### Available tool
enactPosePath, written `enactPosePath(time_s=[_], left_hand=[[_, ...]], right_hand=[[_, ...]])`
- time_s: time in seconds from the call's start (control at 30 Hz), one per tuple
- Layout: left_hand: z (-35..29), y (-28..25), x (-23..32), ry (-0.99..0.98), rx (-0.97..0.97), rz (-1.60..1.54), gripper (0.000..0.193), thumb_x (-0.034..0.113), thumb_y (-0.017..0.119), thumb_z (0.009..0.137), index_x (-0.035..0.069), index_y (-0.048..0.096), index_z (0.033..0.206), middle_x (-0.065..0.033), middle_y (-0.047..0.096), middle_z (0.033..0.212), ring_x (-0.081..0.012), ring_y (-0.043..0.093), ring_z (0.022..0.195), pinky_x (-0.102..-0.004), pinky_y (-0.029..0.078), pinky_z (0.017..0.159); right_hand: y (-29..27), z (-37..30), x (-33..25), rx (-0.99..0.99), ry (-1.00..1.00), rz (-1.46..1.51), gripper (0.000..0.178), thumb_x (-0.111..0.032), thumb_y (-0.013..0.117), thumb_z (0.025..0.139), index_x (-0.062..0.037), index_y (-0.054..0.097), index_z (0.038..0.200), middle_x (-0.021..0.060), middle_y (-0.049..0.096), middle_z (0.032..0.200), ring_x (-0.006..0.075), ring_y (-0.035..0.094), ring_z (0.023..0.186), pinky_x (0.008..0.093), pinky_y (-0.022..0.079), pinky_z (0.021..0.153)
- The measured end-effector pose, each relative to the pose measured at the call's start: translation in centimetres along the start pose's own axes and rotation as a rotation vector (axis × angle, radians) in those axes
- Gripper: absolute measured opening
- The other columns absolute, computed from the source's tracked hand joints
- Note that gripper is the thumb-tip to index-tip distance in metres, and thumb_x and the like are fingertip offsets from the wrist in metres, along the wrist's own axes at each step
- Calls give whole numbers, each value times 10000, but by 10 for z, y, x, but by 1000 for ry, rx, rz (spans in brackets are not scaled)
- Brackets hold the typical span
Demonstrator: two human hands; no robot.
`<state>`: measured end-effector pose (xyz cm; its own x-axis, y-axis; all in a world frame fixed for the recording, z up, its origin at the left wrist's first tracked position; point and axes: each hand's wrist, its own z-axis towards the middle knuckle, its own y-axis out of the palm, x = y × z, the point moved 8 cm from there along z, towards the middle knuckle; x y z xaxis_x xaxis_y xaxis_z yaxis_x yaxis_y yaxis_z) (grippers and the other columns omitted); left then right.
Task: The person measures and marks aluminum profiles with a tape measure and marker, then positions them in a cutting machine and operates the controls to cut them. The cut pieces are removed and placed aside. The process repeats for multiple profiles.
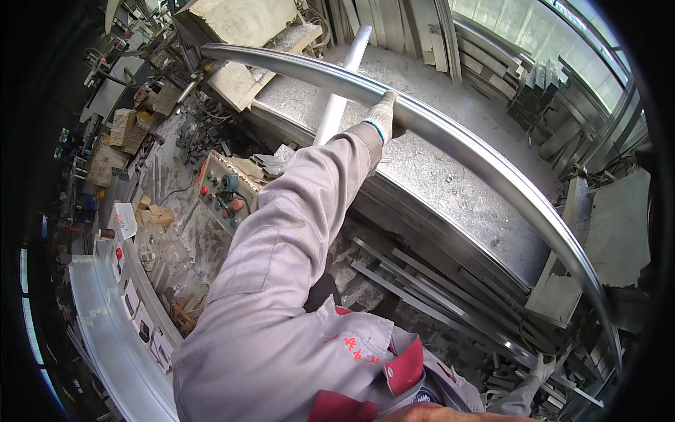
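Observation:
A long silver metal profile sweeps across the view from the upper left to the lower right, bent by the lens. My left hand, in a knitted glove with a blue cuff edge, is closed around it over the bench. Beneath the profile, a shorter silver bar lies crosswise, its far end past the profile. At the lower right is my gloved right hand, small in view, its fingers seemingly spread. It is near thin metal strips and apart from the profile; whether it touches a strip I cannot make out.
A scuffed metal bench lies under the profile. Metal lengths are stored below it, with short offcuts nearby. A control box with buttons stands left of the bench. More profiles lean at the back right.

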<state>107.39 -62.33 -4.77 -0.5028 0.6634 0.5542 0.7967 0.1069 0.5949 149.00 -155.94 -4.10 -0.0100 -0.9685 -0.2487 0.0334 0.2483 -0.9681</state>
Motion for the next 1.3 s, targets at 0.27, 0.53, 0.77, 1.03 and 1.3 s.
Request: enactPosePath(time_s=[0.27, 0.53, 0.77, 1.03, 1.3], left_hand=[[100, -63, 74, -39, 21, 286, 555, 551, 798, 954, 146, 619, 1289, -106, 703, 1150, -299, 712, 978, -539, 640, 818], [86, -61, 82, -119, -61, 619, 912, 708, 761, 902, 101, 422, 1491, -143, 717, 1079, -294, 754, 729, -456, 643, 645], [88, -102, 132, -238, -278, 829, 905, 740, 741, 895, 76, 508, 1464, -179, 653, 1326, -448, 680, 1174, -600, 547, 1001], [82, -252, 232, -320, -284, 766, 635, 610, 685, 1008, 124, 577, 1403, -38, 657, 1343, -289, 643, 1226, -481, 525, 1034], [-44, -380, 353, -262, -307, 649, 387, 529, 696, 1031, 184, 684, 1206, 4, 750, 1147, -246, 705, 1028, -467, 570, 921]], right_hand=[[205, -408, 42, -681, 323, 158, 639, -149, 843, 870, 14, 589, 1433, 185, 702, 1329, 272, 668, 1191, 407, 541, 1031], [209, -650, -122, -984, 360, 145, 654, -165, 839, 870, 15, 600, 1452, 202, 713, 1329, 276, 697, 1155, 406, 571, 977], [159, -645, -231, -584, 315, 532, 600, -153, 793, 883, 19, 618, 1431, 185, 734, 1314, 258, 701, 1223, 371, 560, 1052], [148, -736, -251, -563, 308, 360, 589, -298, 766, 849, -61, 684, 1382, 193, 750, 1302, 339, 711, 1235, 403, 552, 1081], [205, -875, -255, -688, 260, 270, 612, -332, 736, 812, -82, 692, 1369, 226, 741, 1290, 392, 696, 1235, 452, 551, 1061]])
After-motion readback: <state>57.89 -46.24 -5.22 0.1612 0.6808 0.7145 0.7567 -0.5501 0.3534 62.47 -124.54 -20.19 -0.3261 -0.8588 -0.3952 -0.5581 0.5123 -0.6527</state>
